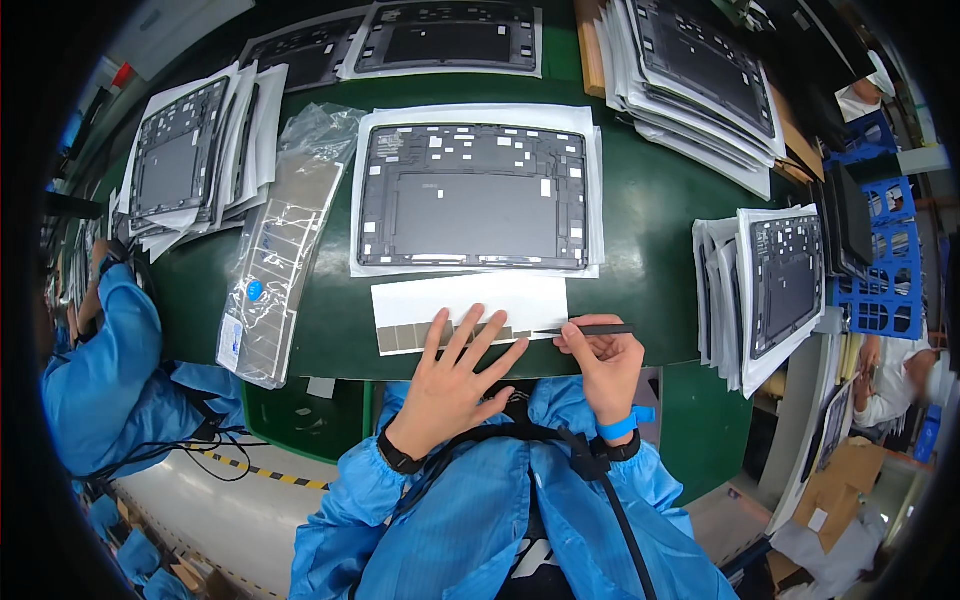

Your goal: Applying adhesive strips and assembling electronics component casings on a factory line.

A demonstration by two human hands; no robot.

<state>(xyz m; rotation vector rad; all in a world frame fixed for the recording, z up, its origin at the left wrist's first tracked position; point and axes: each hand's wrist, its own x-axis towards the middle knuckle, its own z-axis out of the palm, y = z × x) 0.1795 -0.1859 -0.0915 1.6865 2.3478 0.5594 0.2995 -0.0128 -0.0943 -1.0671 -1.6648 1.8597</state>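
Observation:
My left hand [448, 390] lies with its fingers spread over a white backing sheet [465, 297], pressing it against the table. A row of grey-brown rectangular stickers [399, 338] runs along the sheet's near edge. Between the thumb and fingers of my right hand [610, 372] is a pair of black tweezers [606, 329]. Their tips point left and meet the right end of the sticker row; whether they grip a sticker is too small to tell. Just beyond the sheet, a dark tablet back cover [475, 215] with small white patches rests on white foam sheets.
A clear plastic bag [283, 250] of similar sticker sheets lies at the left on the green table [655, 210]. Stacks of covers stand at the far left [180, 150], far right [700, 65] and right [785, 285]. Another person's blue sleeve [120, 330] is at the left.

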